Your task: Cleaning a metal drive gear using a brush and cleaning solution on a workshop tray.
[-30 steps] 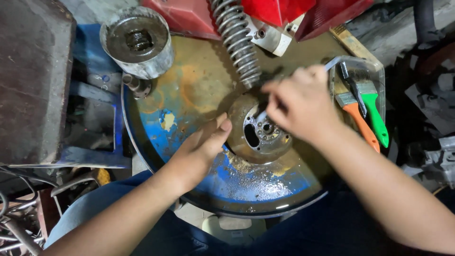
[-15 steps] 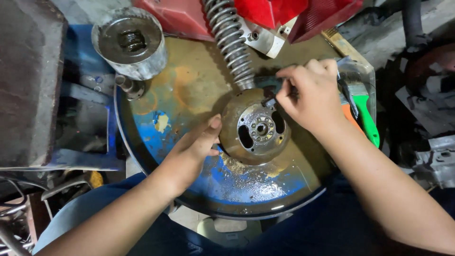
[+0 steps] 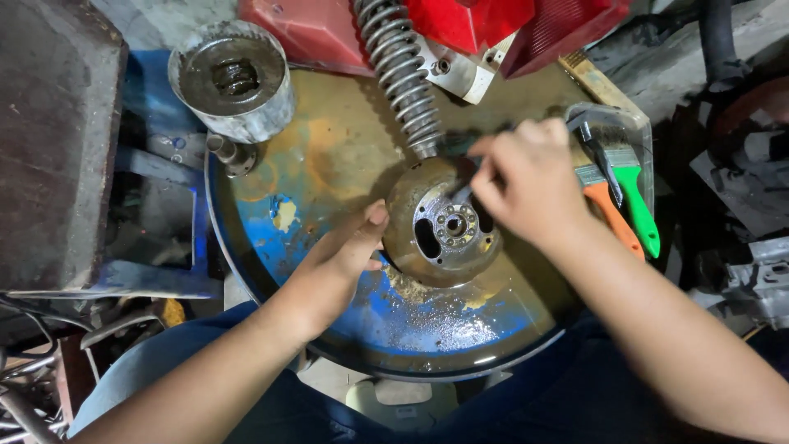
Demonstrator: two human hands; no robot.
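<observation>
Head view, round greasy metal flywheel rotor (image 3: 440, 222) lying on rusty blue drum top (image 3: 329, 164), left hand (image 3: 341, 259) open, steadying its rim, right hand (image 3: 530, 181) pinching thin metal tool (image 3: 462, 191) into hub, paintbrushes (image 3: 629, 201) in tray beside.

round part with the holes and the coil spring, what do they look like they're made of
Round holed part: apparently cast metal, dull and grimy, with machined holes and a bright hub. Coil spring: likely steel, grey bare coils with a slight sheen.

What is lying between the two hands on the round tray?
In the head view, a rusty round metal part lies between the left hand and the right hand. The left hand touches its edge.
</observation>
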